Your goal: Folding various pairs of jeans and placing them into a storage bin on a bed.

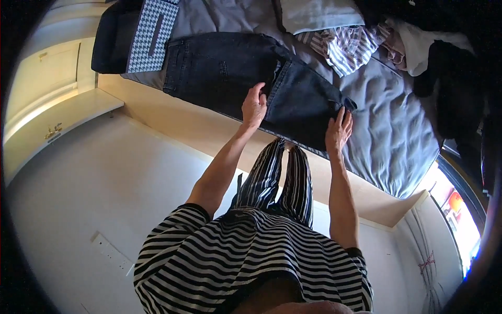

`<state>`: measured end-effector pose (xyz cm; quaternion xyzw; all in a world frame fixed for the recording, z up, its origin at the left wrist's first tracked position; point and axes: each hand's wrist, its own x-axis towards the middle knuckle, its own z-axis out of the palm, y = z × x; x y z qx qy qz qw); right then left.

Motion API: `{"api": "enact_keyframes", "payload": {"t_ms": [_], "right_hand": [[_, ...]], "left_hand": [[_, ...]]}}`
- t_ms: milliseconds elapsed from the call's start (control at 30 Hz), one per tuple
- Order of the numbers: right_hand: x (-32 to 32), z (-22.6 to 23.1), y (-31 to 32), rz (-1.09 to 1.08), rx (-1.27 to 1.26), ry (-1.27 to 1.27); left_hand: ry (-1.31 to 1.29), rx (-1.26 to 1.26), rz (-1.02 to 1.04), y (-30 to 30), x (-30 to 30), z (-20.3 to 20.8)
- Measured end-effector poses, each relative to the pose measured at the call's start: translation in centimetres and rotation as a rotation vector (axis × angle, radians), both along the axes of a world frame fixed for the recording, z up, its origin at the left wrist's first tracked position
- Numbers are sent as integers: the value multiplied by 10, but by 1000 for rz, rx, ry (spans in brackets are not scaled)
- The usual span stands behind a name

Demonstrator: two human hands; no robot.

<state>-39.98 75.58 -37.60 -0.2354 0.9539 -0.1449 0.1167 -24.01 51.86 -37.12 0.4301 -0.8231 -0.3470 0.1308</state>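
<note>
A pair of black jeans (pixel 219 68) lies spread along the near edge of the bed, waistband to the left and leg ends to the right. One leg is folded over at the middle, with a frayed tear showing near the crease. My left hand (pixel 254 107) is over the near side of the jeans, at the middle, its fingers apart and holding nothing. Toward the leg ends, my right hand (pixel 340 130) rests on the denim with fingers stretched out near the turned hem. Both forearms reach up from below.
Grey quilted bedding (pixel 387 120) covers the bed. A houndstooth-patterned piece (pixel 152 36) lies at the far left beside a dark cushion-like shape. Striped cloth (pixel 348 49) and other rumpled clothes lie at the far right. A pale cabinet (pixel 63 123) stands left; a tied curtain (pixel 426 261) hangs right.
</note>
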Motion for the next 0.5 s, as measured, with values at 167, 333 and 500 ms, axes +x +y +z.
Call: {"api": "enact_keyframes", "payload": {"t_ms": [167, 333, 500], "right_hand": [[-4, 1, 11, 48, -117, -50], [-27, -8, 67, -748, -1017, -656], [-31, -3, 77, -668, -844, -940]], "left_hand": [[-13, -264, -48, 1, -25, 12], [68, -321, -556, 24, -66, 37], [-268, -489, -520, 12, -64, 3]]}}
